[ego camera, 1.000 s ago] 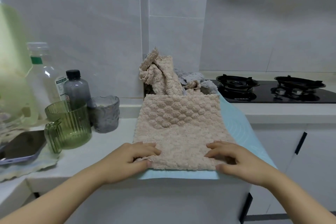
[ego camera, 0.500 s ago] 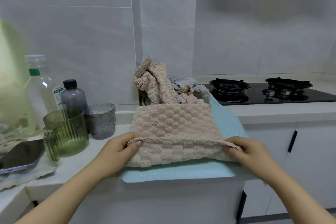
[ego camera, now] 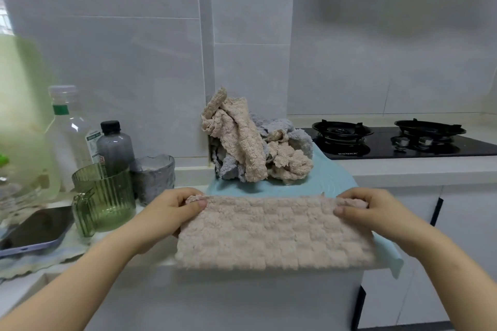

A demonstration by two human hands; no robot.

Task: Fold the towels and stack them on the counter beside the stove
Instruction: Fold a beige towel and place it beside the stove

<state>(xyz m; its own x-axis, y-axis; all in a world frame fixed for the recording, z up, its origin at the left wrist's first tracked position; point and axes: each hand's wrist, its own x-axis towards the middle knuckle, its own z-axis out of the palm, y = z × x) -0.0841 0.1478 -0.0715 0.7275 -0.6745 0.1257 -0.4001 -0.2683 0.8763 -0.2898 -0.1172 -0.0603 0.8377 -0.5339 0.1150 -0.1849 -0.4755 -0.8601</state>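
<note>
A beige waffle-textured towel point(ego camera: 271, 234) hangs in a folded rectangle above the counter's front edge. My left hand point(ego camera: 169, 212) pinches its upper left corner and my right hand point(ego camera: 376, 212) pinches its upper right corner. Behind it, a heap of unfolded beige and grey towels point(ego camera: 255, 148) lies against the tiled wall on a light blue mat point(ego camera: 330, 177). The black gas stove point(ego camera: 403, 140) sits to the right of the heap.
Left of the mat stand a green ribbed glass pitcher point(ego camera: 105, 199), a grey glass cup point(ego camera: 153, 177), a dark bottle point(ego camera: 115, 145) and a clear bottle point(ego camera: 70, 131). A phone point(ego camera: 35, 231) lies face up at the far left. White cabinets sit below the counter.
Both hands went from pressing the towel flat on the mat to pinching its two corners, then lifted it up and toward me, uncovering the mat.
</note>
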